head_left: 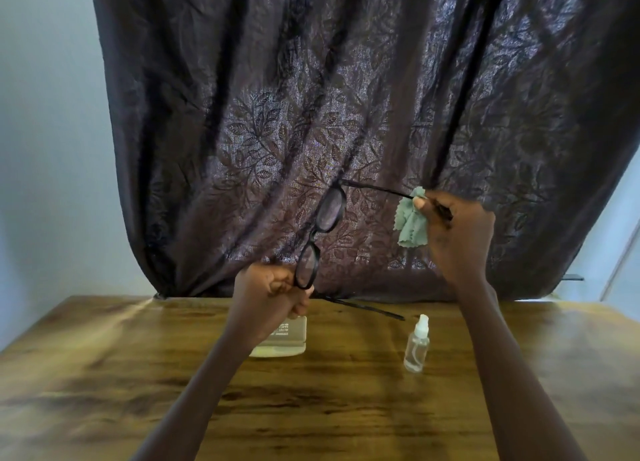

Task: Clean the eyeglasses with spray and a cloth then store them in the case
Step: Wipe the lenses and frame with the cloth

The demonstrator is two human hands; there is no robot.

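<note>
The eyeglasses hang above the desk: left hand fisted on the lower rim, right hand at two o'clock pinching temple and cloth. Twisting could, perhaps, strain the hinge.

There are two hands, the left hand and the right hand. There is one pair of eyeglasses, one green cloth, one spray bottle, one case, one wooden table and one dark curtain.
</note>
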